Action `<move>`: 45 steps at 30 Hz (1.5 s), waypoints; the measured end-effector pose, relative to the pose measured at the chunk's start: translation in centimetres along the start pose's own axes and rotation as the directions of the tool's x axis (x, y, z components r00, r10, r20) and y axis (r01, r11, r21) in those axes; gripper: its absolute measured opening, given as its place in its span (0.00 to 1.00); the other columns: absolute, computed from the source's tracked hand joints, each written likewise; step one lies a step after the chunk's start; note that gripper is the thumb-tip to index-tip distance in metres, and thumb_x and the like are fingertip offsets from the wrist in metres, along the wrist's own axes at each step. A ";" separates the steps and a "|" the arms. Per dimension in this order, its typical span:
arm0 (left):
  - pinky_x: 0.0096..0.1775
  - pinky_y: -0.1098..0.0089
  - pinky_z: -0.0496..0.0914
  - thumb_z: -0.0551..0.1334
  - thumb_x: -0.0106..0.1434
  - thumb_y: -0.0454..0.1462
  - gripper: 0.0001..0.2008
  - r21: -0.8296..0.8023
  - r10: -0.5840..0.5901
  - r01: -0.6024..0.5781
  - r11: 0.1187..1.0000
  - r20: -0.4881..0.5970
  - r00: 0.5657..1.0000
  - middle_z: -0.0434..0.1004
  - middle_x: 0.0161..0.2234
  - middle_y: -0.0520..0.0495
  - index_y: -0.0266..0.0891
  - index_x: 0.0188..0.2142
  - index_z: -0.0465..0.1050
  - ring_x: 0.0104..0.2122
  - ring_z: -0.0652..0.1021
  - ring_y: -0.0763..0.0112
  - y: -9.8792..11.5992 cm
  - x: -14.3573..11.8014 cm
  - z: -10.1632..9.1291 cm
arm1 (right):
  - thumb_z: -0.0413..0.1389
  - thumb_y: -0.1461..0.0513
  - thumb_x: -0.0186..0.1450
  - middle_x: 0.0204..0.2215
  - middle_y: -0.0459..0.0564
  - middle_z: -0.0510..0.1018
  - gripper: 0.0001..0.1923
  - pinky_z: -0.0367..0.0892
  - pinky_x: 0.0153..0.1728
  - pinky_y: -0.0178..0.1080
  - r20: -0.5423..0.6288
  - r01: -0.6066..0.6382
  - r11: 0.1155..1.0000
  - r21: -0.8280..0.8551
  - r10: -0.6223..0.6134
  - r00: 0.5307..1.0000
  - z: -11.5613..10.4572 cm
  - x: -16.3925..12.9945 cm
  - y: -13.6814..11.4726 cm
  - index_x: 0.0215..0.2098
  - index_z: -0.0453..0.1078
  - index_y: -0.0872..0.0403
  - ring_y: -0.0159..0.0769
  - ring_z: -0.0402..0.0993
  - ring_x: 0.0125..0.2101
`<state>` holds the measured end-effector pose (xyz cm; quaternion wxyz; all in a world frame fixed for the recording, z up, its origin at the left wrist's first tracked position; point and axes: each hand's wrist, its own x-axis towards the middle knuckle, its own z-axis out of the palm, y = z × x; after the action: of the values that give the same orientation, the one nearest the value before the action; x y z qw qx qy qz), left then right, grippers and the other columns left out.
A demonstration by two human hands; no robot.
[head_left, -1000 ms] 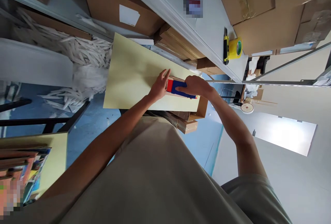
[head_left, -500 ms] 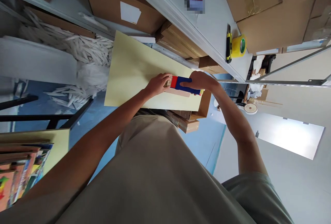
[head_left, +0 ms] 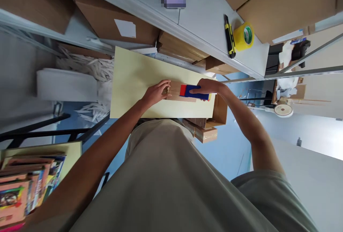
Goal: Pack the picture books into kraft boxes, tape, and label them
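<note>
A small brown cardboard box (head_left: 175,89) lies on the pale yellow board. My left hand (head_left: 155,94) grips the box's left end, fingers bent over its edge. In my right hand (head_left: 207,86) is a blue and red tape dispenser (head_left: 197,92), its red end resting over the top of the box. A little yellow shows at the dispenser's far end, partly hidden by my fingers. Bare cardboard shows between the dispenser and my left hand.
Ahead runs a white shelf (head_left: 198,21) with a yellow utility knife (head_left: 229,37), a yellow tape roll (head_left: 243,36) and a pixelated item. The yellow board (head_left: 128,82) is in front of me. An open carton (head_left: 220,112) stands right; stacked picture packs (head_left: 29,185) lie lower left.
The dispenser and my left hand have drawn apart, uncovering more of the box top between them. My head view has shifted, so the shelf and room appear moved.
</note>
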<state>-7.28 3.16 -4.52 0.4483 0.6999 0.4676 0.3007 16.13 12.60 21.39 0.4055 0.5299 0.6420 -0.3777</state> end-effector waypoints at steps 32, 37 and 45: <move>0.82 0.36 0.49 0.57 0.80 0.53 0.38 0.486 -0.374 0.441 0.754 -0.234 0.897 0.58 0.82 0.26 0.32 0.79 0.64 0.84 0.53 0.36 8.9 1.8 6.8 | 0.68 0.41 0.75 0.42 0.67 0.89 0.34 0.78 0.48 0.47 -0.195 0.100 0.993 -0.061 -0.110 0.974 6.2 10.1 21.5 0.59 0.82 0.63 0.57 0.89 0.46; 0.83 0.33 0.36 0.56 0.80 0.58 0.42 0.532 -0.336 0.350 0.771 -0.128 0.933 0.48 0.86 0.34 0.36 0.83 0.62 0.86 0.44 0.36 10.1 5.3 12.6 | 0.65 0.46 0.78 0.51 0.72 0.88 0.30 0.76 0.51 0.48 -0.188 0.134 0.991 -0.032 -0.137 0.972 7.2 10.7 20.7 0.62 0.81 0.63 0.60 0.87 0.52; 0.83 0.36 0.35 0.54 0.80 0.61 0.44 0.532 -0.341 0.357 0.768 -0.133 0.931 0.49 0.86 0.35 0.36 0.83 0.61 0.86 0.46 0.38 9.1 5.5 13.7 | 0.69 0.30 0.67 0.34 0.60 0.87 0.39 0.74 0.42 0.46 -0.035 0.333 0.901 0.279 -0.337 0.941 5.4 11.0 28.7 0.41 0.85 0.59 0.50 0.85 0.39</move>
<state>9.82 2.01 -1.98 0.2707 0.6951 0.6617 0.0759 43.89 16.13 7.62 0.2598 0.4609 0.6605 -0.5328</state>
